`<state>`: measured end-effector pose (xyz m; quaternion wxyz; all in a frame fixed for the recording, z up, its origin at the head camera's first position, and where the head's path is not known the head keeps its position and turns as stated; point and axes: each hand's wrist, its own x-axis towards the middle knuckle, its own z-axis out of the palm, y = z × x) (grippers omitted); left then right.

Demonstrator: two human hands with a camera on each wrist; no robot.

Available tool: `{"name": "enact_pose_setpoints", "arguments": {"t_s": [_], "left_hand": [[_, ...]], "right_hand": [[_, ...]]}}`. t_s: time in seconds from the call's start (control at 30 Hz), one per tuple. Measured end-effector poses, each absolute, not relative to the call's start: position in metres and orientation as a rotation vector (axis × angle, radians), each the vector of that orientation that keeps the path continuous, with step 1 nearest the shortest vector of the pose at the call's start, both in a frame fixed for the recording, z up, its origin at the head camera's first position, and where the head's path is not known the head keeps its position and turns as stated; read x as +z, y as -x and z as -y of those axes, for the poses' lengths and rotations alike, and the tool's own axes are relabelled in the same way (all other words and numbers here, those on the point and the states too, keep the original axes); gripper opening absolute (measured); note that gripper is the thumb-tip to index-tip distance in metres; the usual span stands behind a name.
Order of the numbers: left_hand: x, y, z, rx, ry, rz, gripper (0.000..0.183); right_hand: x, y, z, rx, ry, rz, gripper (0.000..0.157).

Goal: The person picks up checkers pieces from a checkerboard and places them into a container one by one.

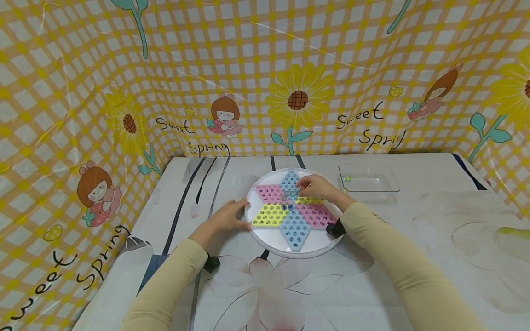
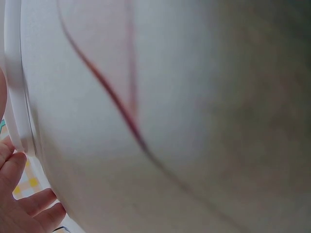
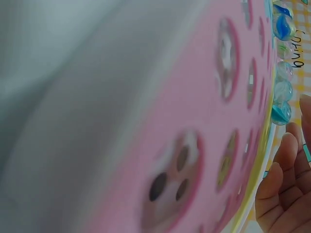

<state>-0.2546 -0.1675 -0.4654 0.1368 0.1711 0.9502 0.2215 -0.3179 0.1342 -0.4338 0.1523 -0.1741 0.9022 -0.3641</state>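
Observation:
A round white Chinese checkers board [image 1: 265,239] with a pink, yellow and blue holed star lies on the table. My left hand [image 1: 227,216] is at its left edge, thumb and fingers spread apart and touching the rim. Above the upper right of the star is my right hand [image 1: 318,187], fingers bent and pointing at the middle. In the right wrist view its fingertips are beside a teal marble [image 3: 281,112]. Whether they pinch a marble is hidden. Further marbles sit in a line beyond, among them a blue marble [image 3: 284,26]. Blue marbles [image 1: 290,207] also show near the star's centre.
A clear rectangular tray [image 1: 374,189] stands right of the board, with small green marbles [image 1: 347,178] at its left end. At the left table edge lies a white object with a looped strap [image 1: 138,243]. A checked cloth [image 1: 256,55] hangs behind the table [image 1: 265,294].

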Motion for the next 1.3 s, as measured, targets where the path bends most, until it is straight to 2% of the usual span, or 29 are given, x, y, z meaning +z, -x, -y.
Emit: {"name": "enact_pose_setpoints", "arguments": {"t_s": [0.23,0.8,1.3], "left_hand": [[-0.465,0.254,0.167,0.644,-0.493,-2.747,0.078],[-0.466,0.255,0.168,0.645,-0.5,-2.749,0.078],[-0.464,0.254,0.166,0.63,-0.463,-2.744,0.08]], "right_hand": [[-0.441,0.323,-0.132,-0.967,0.442,-2.584,0.026],[-0.446,0.322,-0.133,-0.955,0.514,-2.602,0.023],[-0.426,0.318,-0.146,-1.024,0.578,-2.632,0.025]]}}
